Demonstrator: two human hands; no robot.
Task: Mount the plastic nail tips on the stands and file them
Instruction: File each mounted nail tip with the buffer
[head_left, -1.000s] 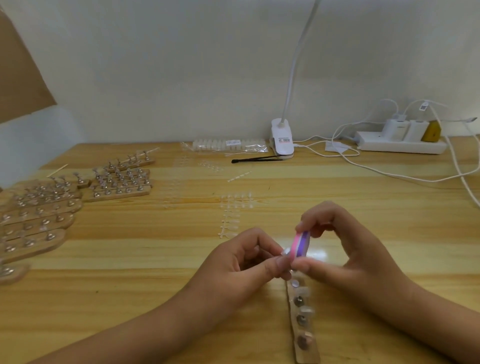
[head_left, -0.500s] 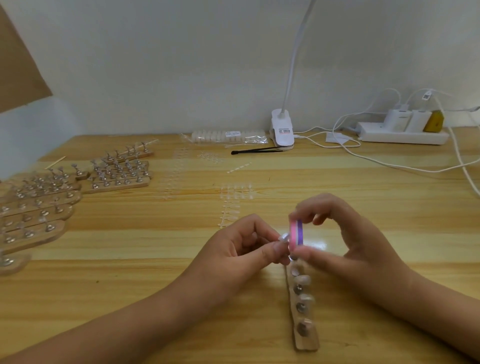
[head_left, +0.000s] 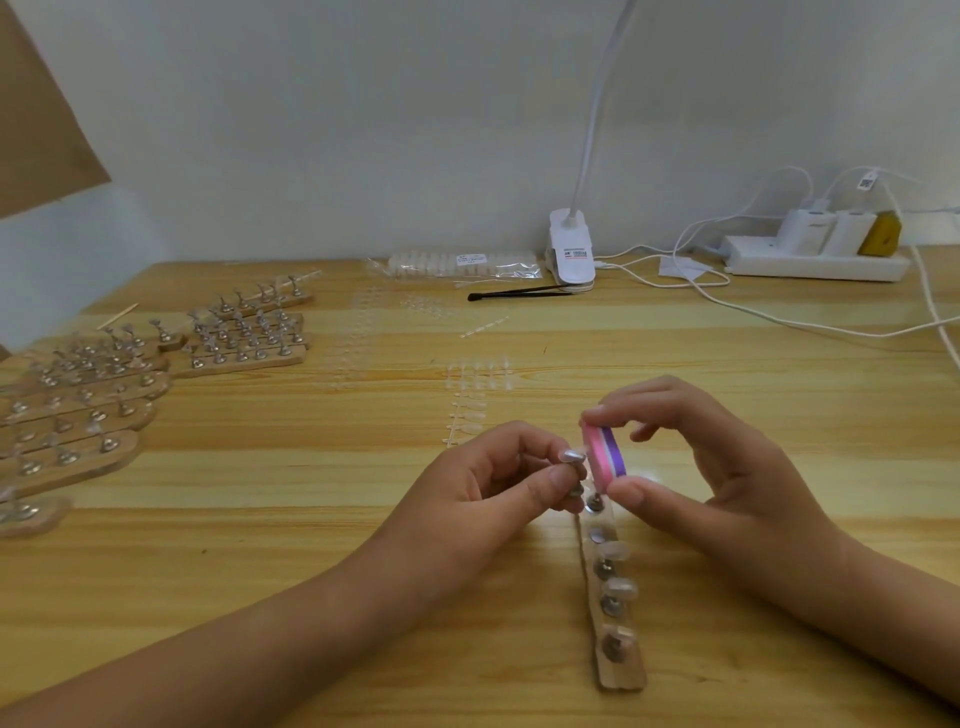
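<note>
Filing is proceeding in the head view: our left hand is pinching a stand with its nail tip above the far end of the wooden strip, while our right hand is gripping the pink-purple file against it. Mounted tips are already sitting on the strip near the desk's front edge; loose tips mid-desk are, we are judging, yet to be mounted

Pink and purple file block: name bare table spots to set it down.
Bare wood: right of the right hand, below the white cables; front left, between the left hand and the wooden stand strips. Crowded: clear plastic nail tips ahead of the hands.
</note>
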